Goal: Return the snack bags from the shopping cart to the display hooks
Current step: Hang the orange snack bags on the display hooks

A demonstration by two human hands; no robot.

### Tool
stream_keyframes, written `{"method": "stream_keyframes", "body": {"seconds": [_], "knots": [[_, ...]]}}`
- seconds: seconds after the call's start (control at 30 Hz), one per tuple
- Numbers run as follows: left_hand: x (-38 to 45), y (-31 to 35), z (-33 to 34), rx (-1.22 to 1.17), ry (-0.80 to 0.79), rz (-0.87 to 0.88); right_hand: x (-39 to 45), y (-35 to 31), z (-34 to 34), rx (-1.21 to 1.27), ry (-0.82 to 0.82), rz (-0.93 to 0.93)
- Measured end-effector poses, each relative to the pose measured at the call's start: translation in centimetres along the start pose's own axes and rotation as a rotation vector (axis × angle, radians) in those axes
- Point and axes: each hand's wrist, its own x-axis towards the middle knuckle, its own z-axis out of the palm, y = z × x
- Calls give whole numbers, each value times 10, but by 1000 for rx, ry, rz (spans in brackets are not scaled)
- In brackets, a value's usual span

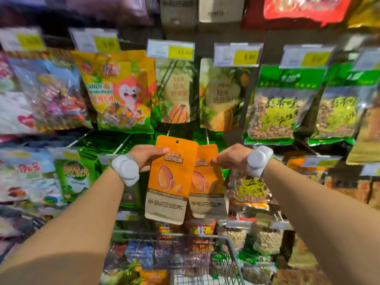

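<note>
1. Your two bare forearms reach forward from the bottom corners of the view, each with a white wrist device [125,170] strapped just behind the hand.
2. Your left hand [147,156] is closed on the front almond bag [170,179], thumb pressed on its orange face near the upper left edge, fingers hidden behind it.
3. Your right hand [232,156] pinches the rear almond bag [208,182] at its upper right edge, fingertips closed on the packet.
4. Both bags hang upright side by side, the front one overlapping the left edge of the rear one; the front bag's hang hole [177,142] shows near its top edge.
5. They are held in front of the display rack [207,136], below the row of hanging green-and-orange nut bags [221,95] and yellow price tags [245,56].
6. Below your hands, the shopping cart [229,246] shows its grey wire rim, with more snack bags [156,275] lying inside, too blurred to tell apart.
7. Green peanut bags [282,108] hang toward the right edge of the rack, and a monkey-print candy bag [121,93] hangs toward the left.
</note>
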Motion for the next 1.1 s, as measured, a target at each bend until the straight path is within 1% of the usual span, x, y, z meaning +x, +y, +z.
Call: {"method": "stream_keyframes", "body": {"seconds": [0.1, 0.17, 0.27, 0.33, 0.5, 0.67, 0.73, 0.8, 0.93, 1.03, 1.1], "knots": [[0, 18, -5, -59, -4, 68, -6, -17, -6, 147, -13, -35], [-1, 29, -9, -70, -3, 103, -11, -30, -10, 197, -29, -63], [-3, 51, -13, -63, 39, 141, -16, -48, -15, 248, -35, -105], [-8, 66, -11, -26, 49, 167, -21, -60, -21, 210, -35, -132], [-20, 99, -7, 146, 26, 165, -41, -91, -37, -112, -45, -159], [-38, 137, -10, 215, 31, 238, -60, -131, -53, -184, 4, -233], [-45, 152, -10, 188, 1, 252, -69, -148, -58, -228, -10, -272], [-52, 168, -12, 222, -28, 267, -79, -167, -64, -286, -35, -310], [-67, 202, -18, 267, -54, 348, -97, -202, -82, -271, -32, -414], [-78, 223, -16, 132, -123, 407, -109, -226, -90, -174, -29, -505], [-82, 236, -13, 47, -99, 437, -113, -240, -91, -72, -7, -560]]}}
